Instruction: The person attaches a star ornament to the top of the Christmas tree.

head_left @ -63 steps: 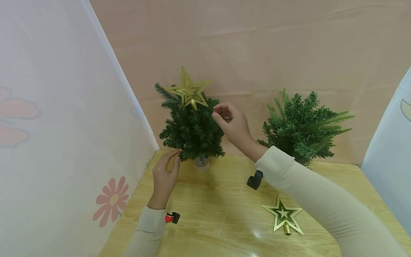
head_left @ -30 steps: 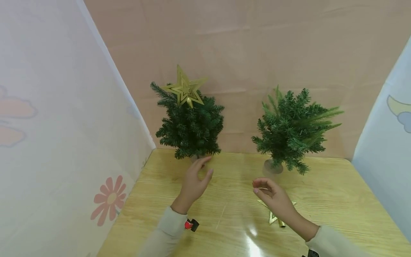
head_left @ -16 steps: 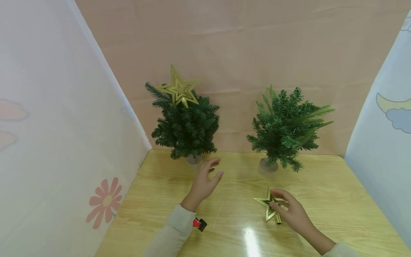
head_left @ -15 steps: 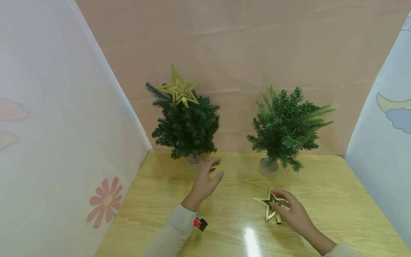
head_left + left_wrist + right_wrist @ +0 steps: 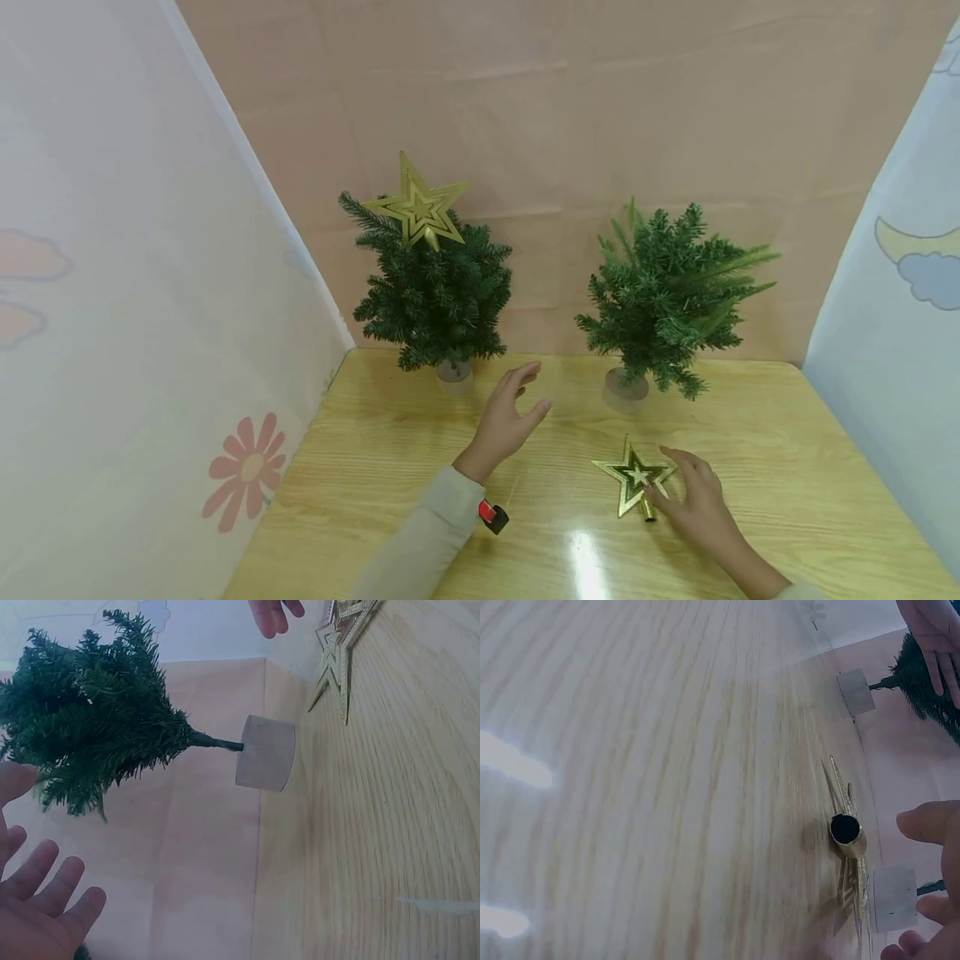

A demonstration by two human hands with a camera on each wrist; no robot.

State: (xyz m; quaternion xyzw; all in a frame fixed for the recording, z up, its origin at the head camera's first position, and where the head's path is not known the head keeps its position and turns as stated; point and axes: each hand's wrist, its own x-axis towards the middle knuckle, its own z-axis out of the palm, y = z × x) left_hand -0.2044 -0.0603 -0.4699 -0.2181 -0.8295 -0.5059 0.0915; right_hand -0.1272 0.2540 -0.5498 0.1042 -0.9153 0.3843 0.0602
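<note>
A gold star tree topper [image 5: 637, 477] lies flat on the table, its hollow stem toward the near side. My right hand [image 5: 701, 504] hovers at its right edge, thumb and fingers parted; the right wrist view shows a gap between the fingers and the star. My left hand [image 5: 504, 423] is held in the air between two small artificial Christmas trees, fingers loosely spread and holding nothing. Atop the left tree [image 5: 450, 292] leans a second gold star [image 5: 420, 210]. The right tree [image 5: 667, 300] has no star and some lighter green sprigs.
Both trees stand on short round bases, the right one [image 5: 266, 754] pale and cylindrical in the left wrist view. The wooden table [image 5: 360, 492] meets a pinkish back cloth [image 5: 555, 125]. White patterned cloths [image 5: 150, 250] close off the left and right sides.
My right hand has come down from the left tree to the loose star, and its fingers have now spread wider. My left hand has left the left tree's lower branches and drifted right.
</note>
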